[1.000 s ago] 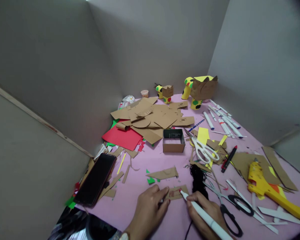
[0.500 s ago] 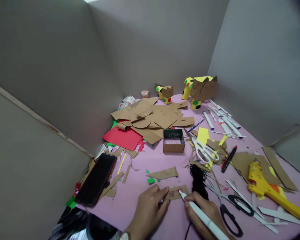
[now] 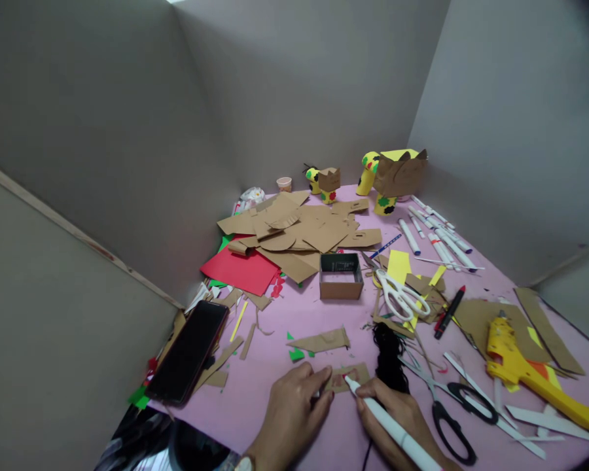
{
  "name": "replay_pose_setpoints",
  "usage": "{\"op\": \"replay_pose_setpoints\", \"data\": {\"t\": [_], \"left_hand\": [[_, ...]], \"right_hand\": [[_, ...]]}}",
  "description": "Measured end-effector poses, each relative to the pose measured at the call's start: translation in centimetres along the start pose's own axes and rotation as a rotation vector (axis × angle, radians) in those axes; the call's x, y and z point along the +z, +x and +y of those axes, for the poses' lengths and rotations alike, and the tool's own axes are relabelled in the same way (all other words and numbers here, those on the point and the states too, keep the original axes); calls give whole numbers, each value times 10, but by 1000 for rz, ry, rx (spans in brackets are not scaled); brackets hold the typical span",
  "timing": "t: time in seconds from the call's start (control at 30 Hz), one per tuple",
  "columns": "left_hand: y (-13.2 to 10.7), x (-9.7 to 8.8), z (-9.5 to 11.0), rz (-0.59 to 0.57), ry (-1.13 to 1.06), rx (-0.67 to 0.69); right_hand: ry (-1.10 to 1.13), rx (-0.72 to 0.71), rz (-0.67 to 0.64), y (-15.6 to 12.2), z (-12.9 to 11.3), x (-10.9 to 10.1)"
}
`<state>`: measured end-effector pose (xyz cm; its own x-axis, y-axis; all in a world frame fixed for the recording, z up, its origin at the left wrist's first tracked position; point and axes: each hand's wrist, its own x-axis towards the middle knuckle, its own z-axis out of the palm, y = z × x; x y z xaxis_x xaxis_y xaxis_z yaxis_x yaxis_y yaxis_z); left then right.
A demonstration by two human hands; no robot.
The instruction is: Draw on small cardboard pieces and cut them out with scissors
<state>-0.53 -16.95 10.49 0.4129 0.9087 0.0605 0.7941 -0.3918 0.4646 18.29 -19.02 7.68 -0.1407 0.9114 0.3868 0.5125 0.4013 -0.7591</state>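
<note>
My right hand [image 3: 397, 418] grips a white marker [image 3: 390, 424], its tip on a small cardboard piece [image 3: 356, 374] that bears reddish marks. At that piece's left end, the thumb and fingers of my left hand [image 3: 297, 402] close on its edge and press it to the table; a small dark item shows between them, too hidden to name. Just beyond lies a pointed cardboard strip [image 3: 321, 340] beside green paper scraps [image 3: 297, 354]. A bundle of black yarn [image 3: 390, 356] rests beyond my right hand, with black-handled scissors [image 3: 454, 405] to its right.
A black phone [image 3: 189, 353] lies at the left edge. An open cardboard frame [image 3: 341, 290], white scissors [image 3: 401, 294] and a cardboard pile [image 3: 299, 226] are farther back. At right are a yellow glue gun [image 3: 517, 366] and several markers [image 3: 446, 239]. Grey panels [image 3: 304, 91] enclose the table.
The marker tip has slid a little to the left along the cardboard piece, and my right hand with it. My left hand stays in place.
</note>
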Motion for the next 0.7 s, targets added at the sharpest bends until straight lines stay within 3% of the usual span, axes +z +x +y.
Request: {"op": "replay_pose_setpoints", "data": {"t": [0.3, 0.7], "left_hand": [[0, 2, 0, 3, 8, -5], [1, -1, 1, -27, 13, -19]], "right_hand": [[13, -39, -27, 0, -2, 0], [-28, 105, 48, -3, 0, -5]]}}
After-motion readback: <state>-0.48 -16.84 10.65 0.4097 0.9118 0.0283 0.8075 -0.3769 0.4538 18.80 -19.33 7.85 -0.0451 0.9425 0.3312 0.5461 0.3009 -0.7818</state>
